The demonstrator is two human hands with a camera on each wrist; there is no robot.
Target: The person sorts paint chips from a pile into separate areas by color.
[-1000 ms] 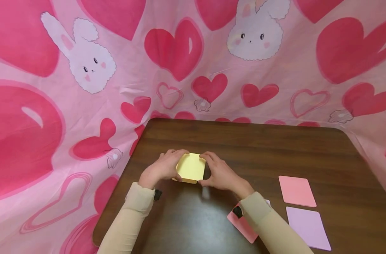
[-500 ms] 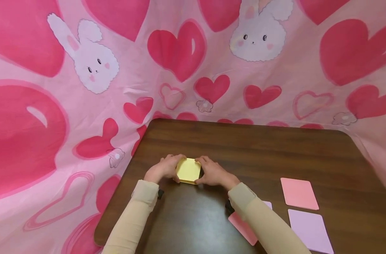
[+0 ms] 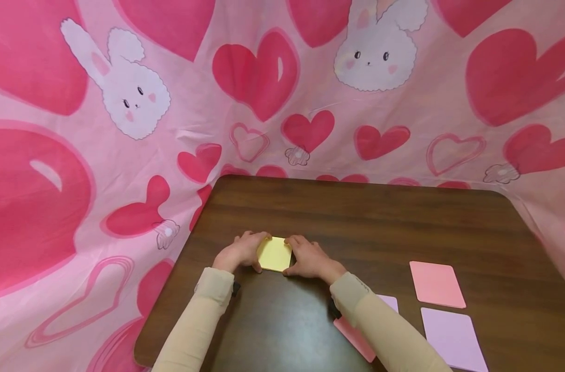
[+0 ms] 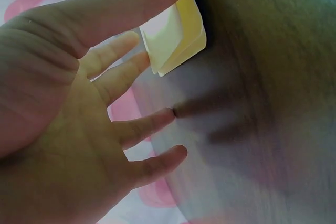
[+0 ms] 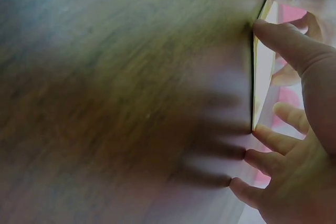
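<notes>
In the head view, a small stack of yellow cards lies left of centre at the table, framed by both hands. My left hand holds its left side, thumb at the near corner and a finger at the far corner. From the right, my right hand grips the opposite side the same way. The left wrist view shows the stack's layers slightly parted at one corner. Seen from the right wrist, the stack is thin and low on the tabletop, with the other fingers of that hand spread along the wood.
A pink card and a lilac card lie on the right of the brown table. Another pink card and a lilac one are partly covered by the right sleeve. Pink heart-print cloth hangs behind and left.
Both hands have lowered with the yellow stack. It showed a thick near edge a second ago and now looks flat, slightly closer to me. The pink and lilac cards stay put.
</notes>
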